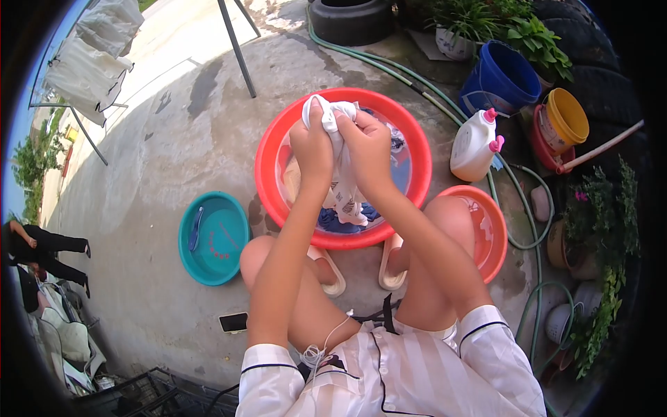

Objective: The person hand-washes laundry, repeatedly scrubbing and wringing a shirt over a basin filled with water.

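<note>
Both my hands hold a white cloth garment with dark printed patches above a large red basin. My left hand is closed on its upper left part, thumb up. Closed on the gathered cloth at the right is my right hand. The lower end of the garment hangs down into the basin. Water and dark blue cloth show inside the basin, with some patterned cloth near its right side. My forearms hide part of the basin.
A teal basin holding a blue brush stands left, a smaller red basin right. Beyond are a detergent jug, blue bucket, yellow bucket and green hose. A phone lies on the ground. Another person is far left.
</note>
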Tool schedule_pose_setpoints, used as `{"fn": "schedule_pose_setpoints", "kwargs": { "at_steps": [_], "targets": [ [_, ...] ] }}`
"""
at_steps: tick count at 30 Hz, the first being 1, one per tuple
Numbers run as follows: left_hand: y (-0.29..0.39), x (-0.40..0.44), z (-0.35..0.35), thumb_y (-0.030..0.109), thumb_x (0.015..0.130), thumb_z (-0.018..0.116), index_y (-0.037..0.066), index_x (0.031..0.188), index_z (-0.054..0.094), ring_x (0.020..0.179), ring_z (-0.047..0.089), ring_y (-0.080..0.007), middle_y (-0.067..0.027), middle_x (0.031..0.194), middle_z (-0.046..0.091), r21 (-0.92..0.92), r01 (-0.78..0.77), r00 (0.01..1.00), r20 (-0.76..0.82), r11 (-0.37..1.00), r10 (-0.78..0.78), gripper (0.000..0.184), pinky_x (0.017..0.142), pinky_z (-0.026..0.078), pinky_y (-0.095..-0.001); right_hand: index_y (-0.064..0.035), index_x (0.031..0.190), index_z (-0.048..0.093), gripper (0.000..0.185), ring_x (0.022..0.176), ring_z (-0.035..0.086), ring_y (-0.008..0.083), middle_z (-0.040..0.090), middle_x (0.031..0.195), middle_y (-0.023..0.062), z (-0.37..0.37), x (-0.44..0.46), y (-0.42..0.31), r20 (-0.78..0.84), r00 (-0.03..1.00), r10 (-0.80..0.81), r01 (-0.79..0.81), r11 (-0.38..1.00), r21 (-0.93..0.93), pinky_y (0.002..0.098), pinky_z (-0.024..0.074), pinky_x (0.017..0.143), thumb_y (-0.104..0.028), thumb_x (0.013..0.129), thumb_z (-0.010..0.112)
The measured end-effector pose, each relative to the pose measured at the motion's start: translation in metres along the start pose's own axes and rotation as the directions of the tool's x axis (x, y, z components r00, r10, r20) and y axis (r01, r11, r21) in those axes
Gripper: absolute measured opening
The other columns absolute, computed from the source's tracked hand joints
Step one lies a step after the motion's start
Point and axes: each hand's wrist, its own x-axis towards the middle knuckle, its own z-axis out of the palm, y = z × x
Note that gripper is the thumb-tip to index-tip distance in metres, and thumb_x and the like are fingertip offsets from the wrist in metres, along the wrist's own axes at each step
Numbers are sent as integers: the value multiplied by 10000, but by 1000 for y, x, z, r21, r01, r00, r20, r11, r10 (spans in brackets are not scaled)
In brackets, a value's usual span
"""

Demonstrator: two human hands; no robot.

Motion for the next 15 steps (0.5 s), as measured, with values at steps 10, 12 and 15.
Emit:
{"fn": "schedule_pose_setpoints", "kwargs": {
  "at_steps": [10,12,15],
  "targets": [
    [11,-2,-4,318,896,466,-35,796,597,643,530,-102,-62,704,588,14,-104,994,-27,995,104,389,579,415,-267,20,884,636,183,667,537,58,617,786,24,-5,5,-7,72,994,85,-86,996,7,203,417,582,-136,836,553],
    [8,13,-13,357,893,466,-28,832,596,648,519,-87,-49,744,572,-95,-56,997,-56,994,51,411,573,413,-251,27,889,636,193,672,531,53,616,788,22,-4,0,1,175,982,71,-57,995,-85,197,411,581,-142,831,563],
    [3,7,-6,375,886,473,-24,817,592,635,516,-92,-37,722,562,64,-85,996,-22,994,86,422,561,410,-262,32,878,634,188,656,518,44,611,779,20,-2,2,-1,32,999,26,-25,999,-36,191,403,569,-134,833,557]
  ]
}}
